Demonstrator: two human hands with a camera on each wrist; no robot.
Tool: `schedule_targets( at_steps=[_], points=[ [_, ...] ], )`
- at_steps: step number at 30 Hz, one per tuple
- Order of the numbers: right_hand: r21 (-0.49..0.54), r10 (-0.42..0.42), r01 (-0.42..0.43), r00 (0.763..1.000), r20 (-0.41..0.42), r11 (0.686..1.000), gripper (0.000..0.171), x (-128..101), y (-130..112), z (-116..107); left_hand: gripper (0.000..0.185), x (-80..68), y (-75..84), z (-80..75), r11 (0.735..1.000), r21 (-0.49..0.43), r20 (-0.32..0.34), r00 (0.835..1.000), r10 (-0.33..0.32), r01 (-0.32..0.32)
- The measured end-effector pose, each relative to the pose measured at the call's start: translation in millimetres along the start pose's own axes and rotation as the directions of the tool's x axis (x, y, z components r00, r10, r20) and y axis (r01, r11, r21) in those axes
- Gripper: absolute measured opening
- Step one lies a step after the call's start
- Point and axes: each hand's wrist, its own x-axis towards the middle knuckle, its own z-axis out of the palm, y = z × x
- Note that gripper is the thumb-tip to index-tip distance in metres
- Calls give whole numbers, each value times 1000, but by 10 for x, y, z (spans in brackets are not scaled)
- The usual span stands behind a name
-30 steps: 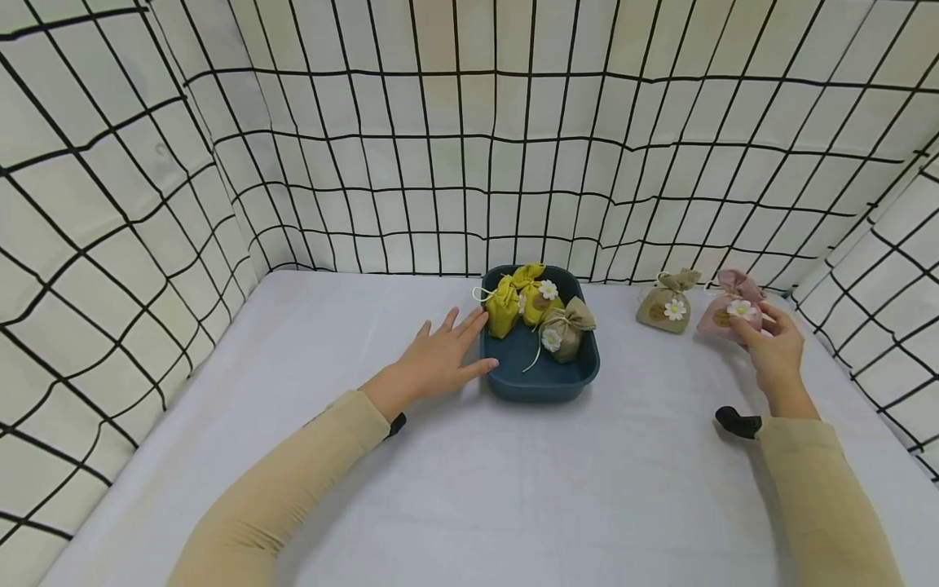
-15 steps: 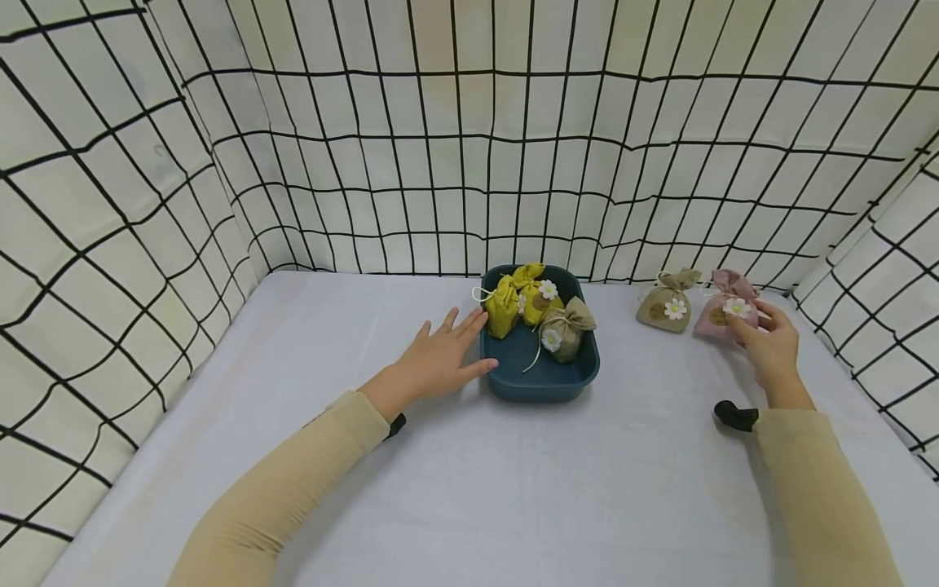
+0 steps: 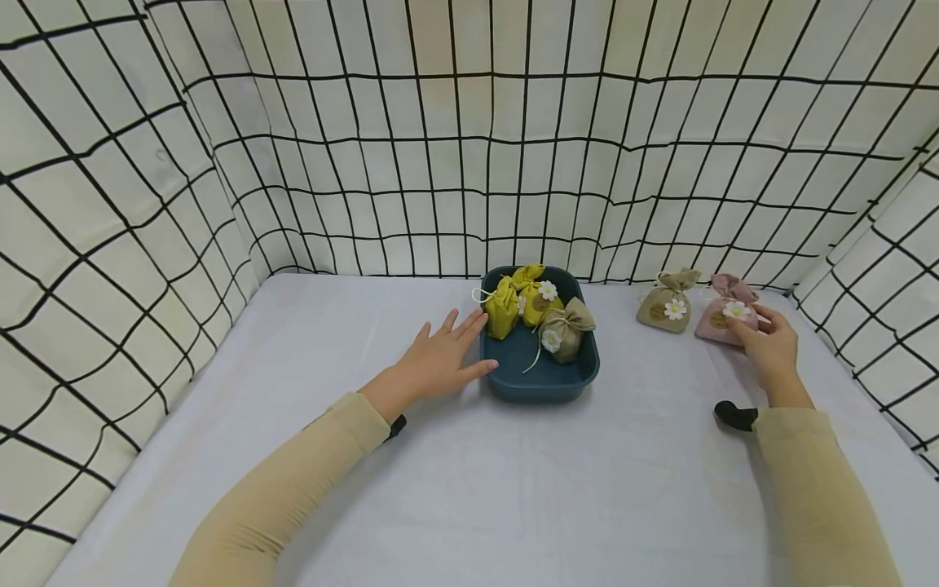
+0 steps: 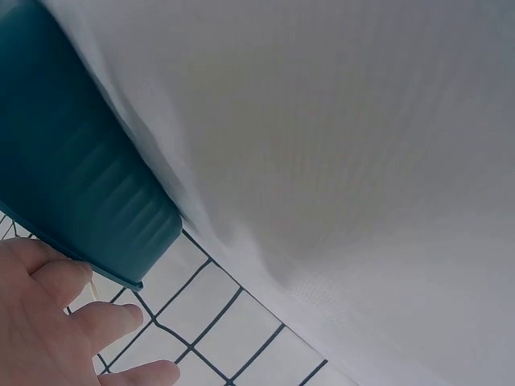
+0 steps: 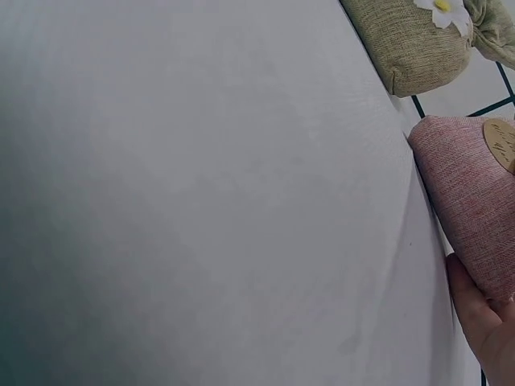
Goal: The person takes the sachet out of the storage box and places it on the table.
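Observation:
A pink drawstring pouch [image 3: 719, 322] with a white flower stands at the right of the table; its side fills the edge of the right wrist view. My right hand [image 3: 776, 346] grips its right side, thumb in front near the flower. My left hand [image 3: 440, 359] lies with spread fingers against the left rim of a dark blue plastic basin [image 3: 539, 393]. In that basin sit two yellow pouches [image 3: 502, 310] and a beige pouch [image 3: 568, 330]. The left wrist view shows the basin's ribbed outer wall [image 4: 88, 153] above my fingers.
Just left of the pink pouch stands an olive-beige pouch [image 3: 663, 311] with a white flower. A white sheet [image 3: 572, 489] covers the table. White walls with black grid netting [image 3: 440, 155] enclose the back and sides.
My right hand and the pink pouch have shifted slightly left, and the pouch sits a touch lower. The left hand and the basin stay where they were.

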Motion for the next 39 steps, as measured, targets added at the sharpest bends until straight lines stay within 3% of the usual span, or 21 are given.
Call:
schedule_targets(
  at_steps=[7, 18, 30, 39],
  points=[
    [-69, -5, 8, 999, 48, 998, 76, 20, -8, -4, 86, -10, 8, -10, 1000, -5, -4, 1000, 1, -1],
    [-218, -99, 137, 979, 176, 966, 80, 76, -24, -104, 86, 1, 3, -5, 1000, -7, 7, 1000, -4, 4],
    [-267, -108, 186, 953, 283, 945, 82, 79, -34, -234, 86, 7, -10, 4, 1000, -6, 10, 1000, -1, 1],
    [-282, -114, 209, 941, 318, 936, 80, 54, -70, -311, 86, 5, -4, -1, 1000, -8, 9, 1000, -6, 6]
  ],
)
